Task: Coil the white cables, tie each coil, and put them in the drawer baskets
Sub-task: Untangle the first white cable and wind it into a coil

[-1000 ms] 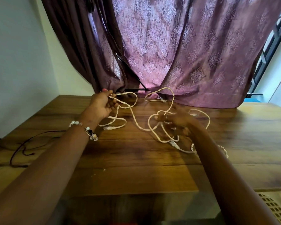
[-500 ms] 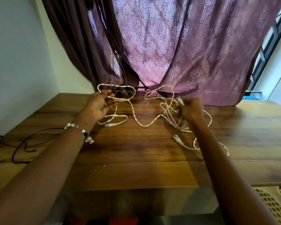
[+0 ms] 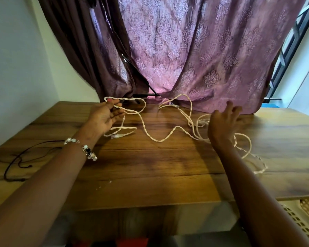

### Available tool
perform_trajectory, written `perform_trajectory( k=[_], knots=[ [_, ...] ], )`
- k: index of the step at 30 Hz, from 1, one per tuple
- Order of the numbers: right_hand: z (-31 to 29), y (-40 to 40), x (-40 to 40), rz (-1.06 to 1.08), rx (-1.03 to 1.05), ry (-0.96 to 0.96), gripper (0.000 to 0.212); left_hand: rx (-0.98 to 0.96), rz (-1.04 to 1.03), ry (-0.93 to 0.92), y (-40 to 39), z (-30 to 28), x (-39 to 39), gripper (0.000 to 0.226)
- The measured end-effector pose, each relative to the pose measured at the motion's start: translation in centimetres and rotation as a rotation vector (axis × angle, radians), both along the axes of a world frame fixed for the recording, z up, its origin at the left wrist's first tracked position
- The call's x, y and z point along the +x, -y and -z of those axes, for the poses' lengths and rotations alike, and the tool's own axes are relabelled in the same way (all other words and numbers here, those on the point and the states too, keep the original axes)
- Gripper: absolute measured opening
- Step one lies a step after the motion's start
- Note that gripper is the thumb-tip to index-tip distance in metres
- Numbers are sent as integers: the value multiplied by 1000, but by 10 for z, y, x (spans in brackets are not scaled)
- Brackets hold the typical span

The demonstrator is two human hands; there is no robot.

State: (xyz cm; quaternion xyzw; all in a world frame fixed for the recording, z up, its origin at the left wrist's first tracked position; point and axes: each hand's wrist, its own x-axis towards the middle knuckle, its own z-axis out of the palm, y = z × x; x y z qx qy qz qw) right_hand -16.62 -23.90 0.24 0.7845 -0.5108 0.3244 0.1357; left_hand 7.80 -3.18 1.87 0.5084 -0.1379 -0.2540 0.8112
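Grainy wooden table (image 3: 150, 175), twisted white cable (image 3: 150, 132)

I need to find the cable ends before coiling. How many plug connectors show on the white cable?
2 plainly show. One connector lies on the table just below the left hand; another lies by the curtain hem. More may hide behind the right hand.

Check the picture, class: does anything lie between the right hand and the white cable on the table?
Nothing visible does. The right hand hovers with fingers spread right over the white cable loops on the table.
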Motion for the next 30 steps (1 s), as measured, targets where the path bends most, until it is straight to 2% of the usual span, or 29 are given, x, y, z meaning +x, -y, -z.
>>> perform_trajectory(
  k=[1, 3, 5, 6, 7, 9, 10, 12, 14, 16, 18, 19, 20, 22, 24, 26, 28, 30],
  knots=[
    [0, -1, 3, -39, -74, -93, 16, 9, -7, -1, 1, 1, 0, 22],
    [3, -4, 17, -348, -199, -245, 25, 31, -8, -5, 6, 2, -4, 20],
    [5, -12, 31, -777, -99, -381, 38, 38, 2, 4, 12, 2, -12, 22],
    [7, -19, 37, -877, 31, -476, 42, 44, 6, 14, 14, 1, -16, 23],
    [11, -21, 42, -910, 79, -560, 42, 46, 10, 22, 16, 0, -18, 25],
    [20, -19, 48, -814, 120, -617, 34, 47, 13, 20, 17, -2, -21, 27],
    [23, -18, 47, -782, 152, -546, 28, 67, 11, 26, 16, -3, -22, 27],
    [28, -13, 46, -787, 188, -191, 20, 172, -11, 106, 10, -4, -19, 27],
    [24, -10, 45, -808, 153, 88, 20, 318, -87, 271, 2, -4, -14, 32],
    [10, -15, 45, -821, 226, 235, 22, 479, -236, 514, -6, -4, -10, 38],
    [-5, -14, 48, -796, 397, 374, 10, 601, -433, 840, -15, -6, -14, 32],
    [-9, -11, 52, -787, 551, 464, 4, 557, -476, 983, -18, -9, -21, 26],
    [-13, -10, 55, -781, 666, 540, 6, 462, -445, 1073, -20, -13, -32, 20],
    [-23, -14, 58, -813, 798, 680, 26, 297, -260, 1168, -17, -22, -54, 18],
    [-36, -25, 62, -952, 972, 905, 34, 316, -80, 1236, -7, -28, -70, 25],
    [-52, -39, 64, -992, 1103, 1082, 27, 509, 40, 1285, 6, -26, -82, 26],
    [-63, -45, 67, -984, 1187, 1200, 27, 605, 178, 1125, 17, -14, -93, 34],
    [-69, -50, 67, -1007, 1225, 1234, 29, 513, 312, 830, 25, -1, -104, 28]
  ],
)
